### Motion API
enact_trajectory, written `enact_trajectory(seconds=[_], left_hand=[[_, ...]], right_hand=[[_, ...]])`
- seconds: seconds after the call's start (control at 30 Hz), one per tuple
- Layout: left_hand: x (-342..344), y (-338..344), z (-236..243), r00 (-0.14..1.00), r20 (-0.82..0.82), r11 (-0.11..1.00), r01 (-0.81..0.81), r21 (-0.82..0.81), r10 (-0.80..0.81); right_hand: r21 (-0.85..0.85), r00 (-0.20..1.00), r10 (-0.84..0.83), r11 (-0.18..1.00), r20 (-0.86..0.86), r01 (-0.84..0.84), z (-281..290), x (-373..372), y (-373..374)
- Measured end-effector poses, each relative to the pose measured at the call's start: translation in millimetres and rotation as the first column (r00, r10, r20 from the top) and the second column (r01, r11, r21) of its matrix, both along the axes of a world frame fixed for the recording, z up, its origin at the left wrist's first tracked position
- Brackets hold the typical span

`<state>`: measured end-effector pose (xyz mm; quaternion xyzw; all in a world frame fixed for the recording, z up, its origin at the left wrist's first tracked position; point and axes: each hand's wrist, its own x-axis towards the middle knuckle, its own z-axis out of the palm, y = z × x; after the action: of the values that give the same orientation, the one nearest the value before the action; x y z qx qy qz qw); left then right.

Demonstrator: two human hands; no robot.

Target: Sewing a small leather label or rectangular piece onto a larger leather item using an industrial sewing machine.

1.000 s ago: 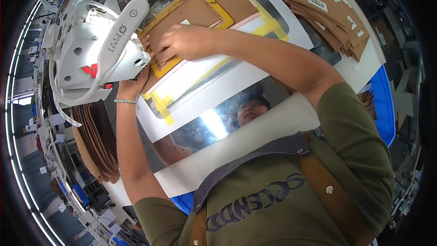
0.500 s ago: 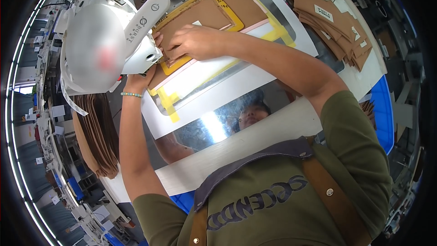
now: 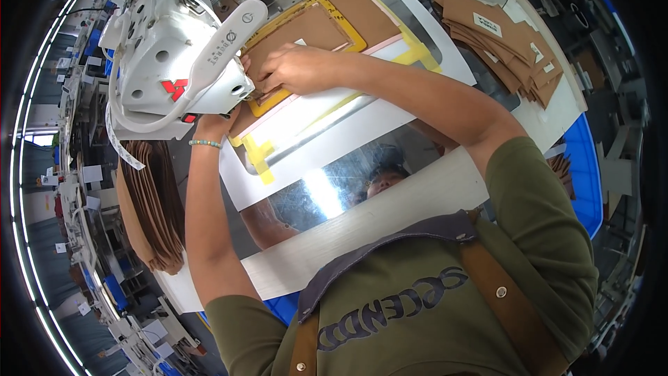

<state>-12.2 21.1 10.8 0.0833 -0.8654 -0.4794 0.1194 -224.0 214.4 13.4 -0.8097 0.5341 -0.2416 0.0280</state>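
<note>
Beside the needle end of a white sewing machine, my right hand rests with bent fingers, tips down over the left side of a yellow frame. Something low at those fingertips is too small to make out. Brown fabric lies inside and around the frame, with a small white label on it. My left hand reaches under the machine head from the near side. Most of it is hidden; some fingertips show beyond the head, close to the fabric.
White sheet with yellow tape lies beneath the work, over a shiny metal plate. Folded brown pieces are stacked at the far right; more brown pieces hang at the left. A blue bin stands at the right.
The whole view has shifted slightly. Both hands stay at nearly the same place by the machine head and the yellow frame, with no clear change in their hold.
</note>
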Motion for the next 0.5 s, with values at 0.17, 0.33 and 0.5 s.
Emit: enact_trajectory(seconds=[0.17,0.33,0.5], left_hand=[[-4.3,-2.1,-5.3,0.999,-0.013,0.977,-0.033,-0.213,0.031],[-1.7,0.3,-6.5,0.994,-0.109,0.947,-0.029,-0.319,-0.007],[37.5,-24.0,-33.6,0.99,-0.114,0.847,-0.128,-0.517,0.08]], right_hand=[[-0.009,1.0,0.002,1.0,-0.014,-0.002,-1.3,-1.4,0.8],[0.124,1.0,0.02,0.992,0.012,-0.022,12.2,-1.6,2.3],[-0.029,0.977,-0.16,0.987,-0.14,0.157,-4.1,0.7,-14.0]])
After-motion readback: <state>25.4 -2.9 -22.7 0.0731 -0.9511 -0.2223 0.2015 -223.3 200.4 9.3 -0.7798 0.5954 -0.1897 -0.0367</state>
